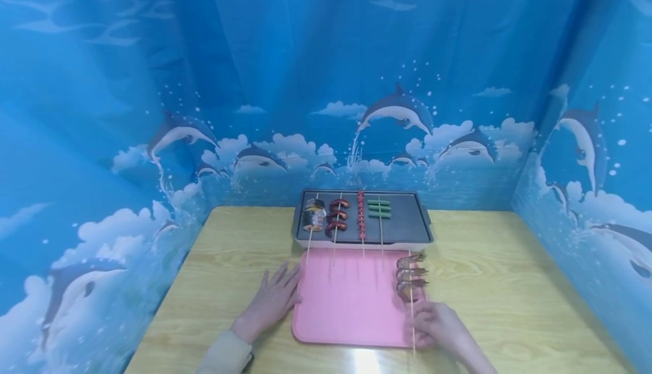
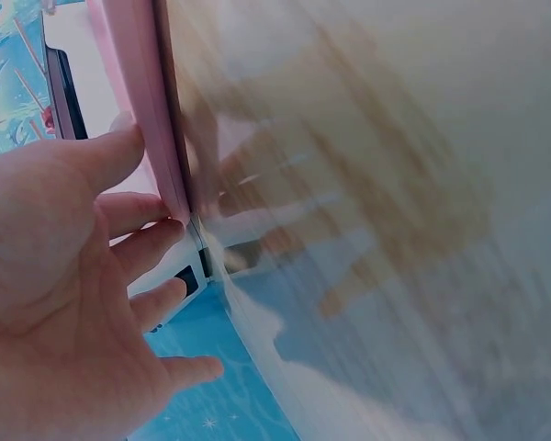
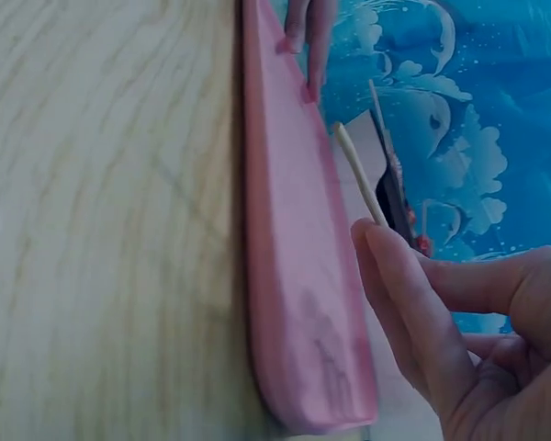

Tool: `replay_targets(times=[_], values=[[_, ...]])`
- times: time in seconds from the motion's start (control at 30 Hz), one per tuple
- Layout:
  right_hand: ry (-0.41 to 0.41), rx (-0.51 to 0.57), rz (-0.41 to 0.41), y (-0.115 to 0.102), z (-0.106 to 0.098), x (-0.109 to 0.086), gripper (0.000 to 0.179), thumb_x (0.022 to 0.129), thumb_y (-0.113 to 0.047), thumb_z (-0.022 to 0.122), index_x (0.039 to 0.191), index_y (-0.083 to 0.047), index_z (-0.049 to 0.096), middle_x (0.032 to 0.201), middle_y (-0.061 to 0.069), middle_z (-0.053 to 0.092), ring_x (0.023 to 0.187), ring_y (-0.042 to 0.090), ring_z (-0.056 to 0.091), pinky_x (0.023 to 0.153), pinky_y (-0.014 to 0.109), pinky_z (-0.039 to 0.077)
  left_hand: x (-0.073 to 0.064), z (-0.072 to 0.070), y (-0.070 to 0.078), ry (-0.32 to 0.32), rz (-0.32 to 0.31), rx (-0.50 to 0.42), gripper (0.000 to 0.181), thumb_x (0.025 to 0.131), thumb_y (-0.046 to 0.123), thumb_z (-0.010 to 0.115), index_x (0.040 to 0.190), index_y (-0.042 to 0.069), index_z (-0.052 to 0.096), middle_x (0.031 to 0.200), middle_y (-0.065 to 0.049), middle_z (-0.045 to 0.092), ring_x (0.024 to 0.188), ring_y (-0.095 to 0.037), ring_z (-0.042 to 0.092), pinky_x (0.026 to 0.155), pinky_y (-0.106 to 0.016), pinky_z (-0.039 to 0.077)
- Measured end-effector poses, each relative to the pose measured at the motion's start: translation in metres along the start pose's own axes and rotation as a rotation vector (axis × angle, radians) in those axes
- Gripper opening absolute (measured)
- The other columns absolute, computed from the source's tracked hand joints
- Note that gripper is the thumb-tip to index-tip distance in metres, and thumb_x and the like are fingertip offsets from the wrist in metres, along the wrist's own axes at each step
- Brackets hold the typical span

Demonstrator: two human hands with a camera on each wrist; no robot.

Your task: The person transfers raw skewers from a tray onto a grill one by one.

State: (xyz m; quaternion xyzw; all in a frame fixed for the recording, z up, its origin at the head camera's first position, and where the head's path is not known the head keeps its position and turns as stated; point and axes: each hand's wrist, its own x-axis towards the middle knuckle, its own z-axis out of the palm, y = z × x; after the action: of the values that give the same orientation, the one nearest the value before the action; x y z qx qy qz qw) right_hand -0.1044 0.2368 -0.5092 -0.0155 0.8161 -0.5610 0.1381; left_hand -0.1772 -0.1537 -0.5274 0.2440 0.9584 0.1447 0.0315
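A skewer of several shrimp [image 1: 410, 276] is pinched near the lower end of its stick by my right hand [image 1: 433, 324], over the right side of the pink tray [image 1: 351, 312]. In the right wrist view the stick [image 3: 358, 175] rises from between thumb and fingertips, while the shrimp are out of sight there. My left hand [image 1: 275, 295] rests at the tray's left edge with its fingers spread. The left wrist view shows the thumb and fingertips of that hand [image 2: 101, 248] touching the tray rim [image 2: 156, 110].
Behind the tray stands a dark grill plate [image 1: 402, 215] with a light base. On it lie a fish-like skewer [image 1: 314, 215], a skewer of dark red curled pieces [image 1: 337, 217], a red-beaded skewer [image 1: 361, 215] and a green one [image 1: 379, 210]. A blue dolphin curtain [image 1: 305, 80] hangs around the wooden table [image 1: 509, 283].
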Motion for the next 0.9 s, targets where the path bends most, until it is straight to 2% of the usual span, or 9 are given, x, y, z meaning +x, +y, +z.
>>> replay_targets(times=[0.23,0.43,0.63,0.77,0.9], values=[[-0.021,0.025,-0.034,-0.017,-0.012,-0.001,0.035,0.091,0.0,0.068,0.115,0.021,0.056,0.087,0.021,0.072,0.067,0.027,0.071,0.06,0.038,0.064,0.0,0.001,-0.001,0.008,-0.01,0.0,0.058,0.104,0.031,0.054,0.153,0.002,0.041,0.16,-0.016,0.037,0.149,-0.045,0.027,0.115,-0.075,0.017],[0.007,-0.024,-0.059,-0.036,-0.023,0.007,0.035,0.091,-0.003,0.068,0.116,0.019,0.059,0.088,0.018,0.073,0.072,0.025,0.07,0.062,0.034,0.063,0.001,0.0,0.0,0.006,-0.012,-0.006,0.059,0.104,0.033,0.054,0.152,0.002,0.042,0.16,-0.016,0.038,0.149,-0.044,0.027,0.115,-0.075,0.016],[0.016,-0.029,-0.065,-0.053,-0.038,0.025,0.038,0.096,-0.004,0.065,0.12,0.023,0.055,0.089,0.02,0.073,0.073,0.028,0.072,0.065,0.037,0.064,0.0,0.0,0.001,0.006,-0.005,0.0,0.058,0.104,0.033,0.054,0.152,0.002,0.043,0.16,-0.016,0.039,0.149,-0.045,0.027,0.115,-0.075,0.017],[0.047,-0.041,-0.034,-0.063,-0.048,0.043,0.035,0.097,-0.002,0.062,0.12,0.023,0.055,0.088,0.019,0.074,0.071,0.025,0.072,0.065,0.036,0.064,0.001,0.001,0.0,0.0,-0.011,0.001,0.058,0.104,0.033,0.054,0.152,0.003,0.043,0.16,-0.015,0.038,0.149,-0.044,0.026,0.115,-0.075,0.017],[0.069,-0.035,-0.015,-0.069,-0.056,0.064,0.035,0.098,-0.001,0.061,0.122,0.023,0.054,0.089,0.024,0.074,0.071,0.025,0.073,0.067,0.036,0.064,0.001,0.001,0.0,-0.002,-0.017,-0.007,0.058,0.104,0.033,0.054,0.152,0.003,0.043,0.16,-0.015,0.038,0.149,-0.044,0.026,0.115,-0.075,0.016]])
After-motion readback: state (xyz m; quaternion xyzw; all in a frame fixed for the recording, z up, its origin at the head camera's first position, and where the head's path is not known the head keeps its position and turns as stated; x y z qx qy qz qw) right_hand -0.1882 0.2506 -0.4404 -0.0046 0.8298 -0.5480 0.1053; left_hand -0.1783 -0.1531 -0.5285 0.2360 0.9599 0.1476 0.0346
